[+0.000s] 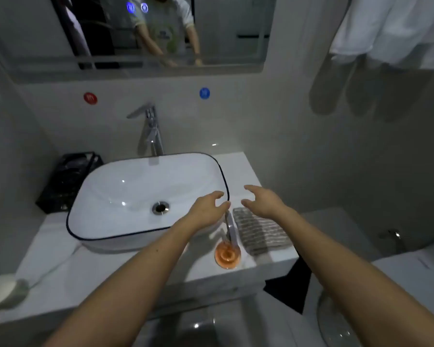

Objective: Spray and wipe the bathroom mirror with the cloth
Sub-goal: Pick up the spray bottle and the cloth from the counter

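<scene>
A white basin [125, 186] with a thin dark rim sits on a white counter [105, 269], a grey-and-white striped cloth [259, 232] and an orange-bottomed clear bottle [228, 251] at right, a black basket [65, 181] at left, and red [90, 98] and blue [204, 93] dots on the far wall.

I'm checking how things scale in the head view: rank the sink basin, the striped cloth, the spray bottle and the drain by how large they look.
1. sink basin, clearly largest.
2. striped cloth.
3. spray bottle; seen from above, so foreshortened and its true size is unsure.
4. drain, smallest.
</scene>
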### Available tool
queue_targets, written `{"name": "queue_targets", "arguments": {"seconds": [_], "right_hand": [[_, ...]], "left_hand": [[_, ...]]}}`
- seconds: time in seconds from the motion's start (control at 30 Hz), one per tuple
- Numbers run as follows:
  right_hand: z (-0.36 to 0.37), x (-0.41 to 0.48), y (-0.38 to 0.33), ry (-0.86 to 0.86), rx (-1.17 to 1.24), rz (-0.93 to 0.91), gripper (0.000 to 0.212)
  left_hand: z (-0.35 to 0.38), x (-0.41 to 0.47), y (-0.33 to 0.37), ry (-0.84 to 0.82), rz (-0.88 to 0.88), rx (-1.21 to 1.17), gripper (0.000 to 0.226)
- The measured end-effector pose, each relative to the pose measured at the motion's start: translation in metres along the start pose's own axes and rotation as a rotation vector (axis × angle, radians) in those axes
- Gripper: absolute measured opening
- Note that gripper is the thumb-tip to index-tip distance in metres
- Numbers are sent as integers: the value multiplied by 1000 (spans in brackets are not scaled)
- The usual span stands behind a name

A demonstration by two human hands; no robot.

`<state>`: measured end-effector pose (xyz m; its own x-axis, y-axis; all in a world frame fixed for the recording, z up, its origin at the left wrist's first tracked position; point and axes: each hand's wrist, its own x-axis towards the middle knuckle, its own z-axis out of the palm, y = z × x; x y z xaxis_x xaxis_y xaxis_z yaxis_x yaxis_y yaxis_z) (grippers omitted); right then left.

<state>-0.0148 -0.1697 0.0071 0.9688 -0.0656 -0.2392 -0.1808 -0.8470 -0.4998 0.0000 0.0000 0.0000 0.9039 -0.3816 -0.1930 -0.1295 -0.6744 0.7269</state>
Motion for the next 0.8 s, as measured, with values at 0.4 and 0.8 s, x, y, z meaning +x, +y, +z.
{"name": "queue_targets", "arguments": {"seconds": [0.4,0.8], "right_hand": [[33,13,99,-173,-12,-69,56],[83,38,144,-217,-163,-192,76]], "left_hand": [[91,-15,-5,274,-254,-367,59],[122,-6,-33,308,-179,-453,80]]}}
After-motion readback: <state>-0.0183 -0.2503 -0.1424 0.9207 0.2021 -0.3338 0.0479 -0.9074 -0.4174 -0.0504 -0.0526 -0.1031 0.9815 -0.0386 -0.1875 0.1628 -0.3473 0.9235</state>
